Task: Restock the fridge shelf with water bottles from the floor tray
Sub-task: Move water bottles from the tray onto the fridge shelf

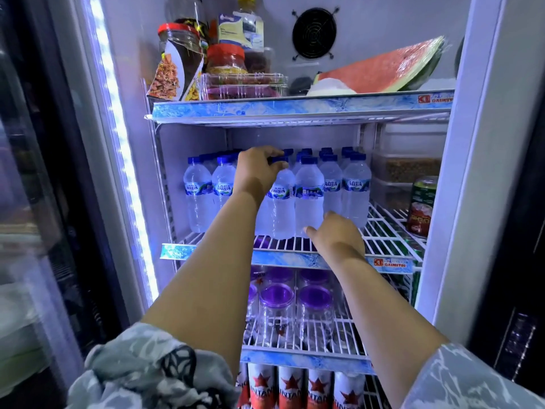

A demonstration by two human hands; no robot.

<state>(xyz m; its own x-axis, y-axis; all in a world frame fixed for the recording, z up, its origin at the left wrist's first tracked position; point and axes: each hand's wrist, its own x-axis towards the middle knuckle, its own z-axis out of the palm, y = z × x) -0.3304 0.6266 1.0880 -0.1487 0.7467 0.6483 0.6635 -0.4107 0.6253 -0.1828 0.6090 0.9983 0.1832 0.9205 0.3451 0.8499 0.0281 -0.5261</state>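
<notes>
Left hand (259,169) curled over the blue screw cap of a clear plastic water bottle (282,208) with a blue-and-green label, gripping it at the neck. Bottle upright on the white wire fridge shelf (383,234), front row, touching a neighbouring clear bottle (309,199) among the packed rows of blue-capped bottles behind. Right hand (339,234) low beside the bottle bases, fingers loosely spread, thumb out, holding nothing, just near the neighbouring bottle's foot. Likely moderately heavy when full, thin-walled and a bit squashy at the waist, possibly slick with condensation; top-heavy and prone to tipping on the wire bars. Best taken at the stiff cap and neck, or steadied around the base. Floor tray out of view.
</notes>
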